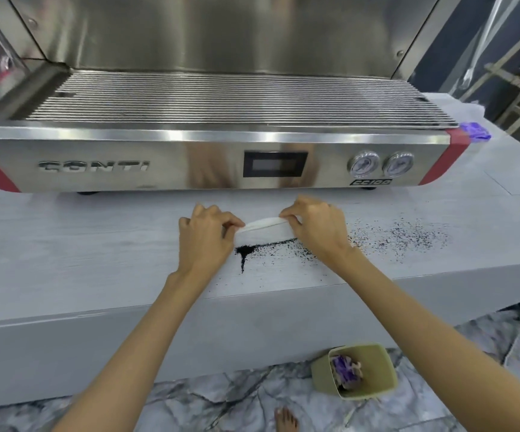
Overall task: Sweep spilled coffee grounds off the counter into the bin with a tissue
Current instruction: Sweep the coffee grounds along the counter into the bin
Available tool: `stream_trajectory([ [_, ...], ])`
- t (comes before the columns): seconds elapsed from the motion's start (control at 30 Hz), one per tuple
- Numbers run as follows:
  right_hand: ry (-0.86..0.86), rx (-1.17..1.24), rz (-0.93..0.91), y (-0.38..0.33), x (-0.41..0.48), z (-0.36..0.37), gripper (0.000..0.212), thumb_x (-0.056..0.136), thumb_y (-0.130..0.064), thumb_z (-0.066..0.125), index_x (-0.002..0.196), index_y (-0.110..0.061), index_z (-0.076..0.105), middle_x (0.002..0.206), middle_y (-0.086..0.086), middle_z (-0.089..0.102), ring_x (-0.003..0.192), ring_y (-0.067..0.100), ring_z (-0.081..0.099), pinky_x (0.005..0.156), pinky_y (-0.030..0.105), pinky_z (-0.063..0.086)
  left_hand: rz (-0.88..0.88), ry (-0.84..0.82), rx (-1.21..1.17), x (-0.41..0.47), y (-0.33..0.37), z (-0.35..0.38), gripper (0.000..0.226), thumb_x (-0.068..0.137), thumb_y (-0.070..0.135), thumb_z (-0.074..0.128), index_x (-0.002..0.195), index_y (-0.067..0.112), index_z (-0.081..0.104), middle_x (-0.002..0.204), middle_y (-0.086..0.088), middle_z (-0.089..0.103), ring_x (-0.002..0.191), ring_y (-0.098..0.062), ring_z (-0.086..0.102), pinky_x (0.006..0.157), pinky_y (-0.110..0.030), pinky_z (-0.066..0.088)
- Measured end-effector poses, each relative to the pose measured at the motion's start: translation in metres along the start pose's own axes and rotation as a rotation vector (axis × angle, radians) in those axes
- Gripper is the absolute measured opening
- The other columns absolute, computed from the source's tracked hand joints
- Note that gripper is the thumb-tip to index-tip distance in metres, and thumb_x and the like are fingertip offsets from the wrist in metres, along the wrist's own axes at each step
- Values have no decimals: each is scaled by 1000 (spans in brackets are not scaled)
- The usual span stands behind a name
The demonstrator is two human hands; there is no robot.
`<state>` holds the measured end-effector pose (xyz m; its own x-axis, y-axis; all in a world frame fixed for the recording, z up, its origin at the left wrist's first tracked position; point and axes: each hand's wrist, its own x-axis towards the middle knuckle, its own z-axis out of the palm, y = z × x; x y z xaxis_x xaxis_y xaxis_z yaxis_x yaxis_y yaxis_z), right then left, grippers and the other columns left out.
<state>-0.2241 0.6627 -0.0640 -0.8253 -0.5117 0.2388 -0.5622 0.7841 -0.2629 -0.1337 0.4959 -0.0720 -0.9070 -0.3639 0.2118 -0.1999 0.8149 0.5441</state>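
bin (358, 372) on floor | both hands pinch tissue (263, 230) | grounds (246, 251) beside

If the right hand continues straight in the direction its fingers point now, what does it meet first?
The right hand points leftward along the tissue, so it would probably first meet the left hand holding the other end; depth is hard to judge.

Pale grey counter (96, 244) carries the espresso machine (208, 151) behind the pinched tissue (263, 230), coffee grounds (264, 247) just below it, scattering rightward, purple wad (476, 130) far right.
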Motion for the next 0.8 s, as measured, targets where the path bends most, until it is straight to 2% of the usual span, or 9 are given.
stream_trajectory([
  [0.07,14,24,-33,0,-12,-4,21,91,-15,55,94,-23,74,92,-2,70,72,26,65,55,26,41,53,-7,18,-10,-2,-2,15,87,22,57,89,28,71,75,9,49,93,-21,48,74,-30,25],
  [0.17,53,55,-73,-1,-36,-9,14,86,-13,64,86,-20,76,82,-2,71,59,24,64,50,24,40,115,-25,44,-26,-2,-7,15,86,20,59,88,28,71,74,8,53,90,-20,49,73,-29,24],
  [0.3,51,92,-70,-1,-45,-14,11,83,-17,67,84,-23,76,81,-6,72,56,18,61,50,22,38,95,-63,41,-33,-1,-15,15,86,22,58,89,31,71,75,12,51,87,-12,41,76,-28,23],
  [0.4,82,166,-107,-9,-25,-16,11,85,-22,66,86,-27,75,85,-10,72,56,4,46,48,17,31,8,39,-48,-34,-5,-31,14,84,21,61,85,31,72,72,12,54,82,-10,39,78,-33,35],
  [0.47,68,206,-164,-23,-6,-13,12,85,-23,65,87,-29,75,88,-11,72,62,1,46,48,14,27,-59,119,-73,-40,-11,-44,13,82,20,63,84,31,72,72,11,58,81,-13,43,78,-42,44],
  [0.57,-44,231,-297,-48,20,-1,14,87,-25,62,92,-30,74,93,-9,71,81,12,63,59,22,38,-197,197,-51,-57,-19,-57,14,82,20,64,85,30,72,73,10,61,78,-14,41,77,-45,45],
  [0.67,-138,217,-504,-71,38,12,17,88,-24,59,96,-29,73,96,-8,70,87,17,64,62,27,41,-354,237,4,-77,-24,-59,14,82,17,64,87,27,72,76,7,63,76,-16,42,74,-43,44],
  [0.73,-199,222,-614,-82,47,20,17,88,-23,58,96,-28,73,97,-8,70,89,16,63,61,27,40,-446,253,30,-90,-20,-55,15,81,16,63,87,26,73,76,6,62,77,-19,46,73,-41,45],
  [0.8,-272,217,-701,-88,52,25,17,88,-23,58,96,-27,73,99,-8,70,92,16,62,63,30,46,-532,271,39,-99,-10,-47,15,81,14,63,85,25,73,76,5,63,82,-22,54,74,-40,46],
])
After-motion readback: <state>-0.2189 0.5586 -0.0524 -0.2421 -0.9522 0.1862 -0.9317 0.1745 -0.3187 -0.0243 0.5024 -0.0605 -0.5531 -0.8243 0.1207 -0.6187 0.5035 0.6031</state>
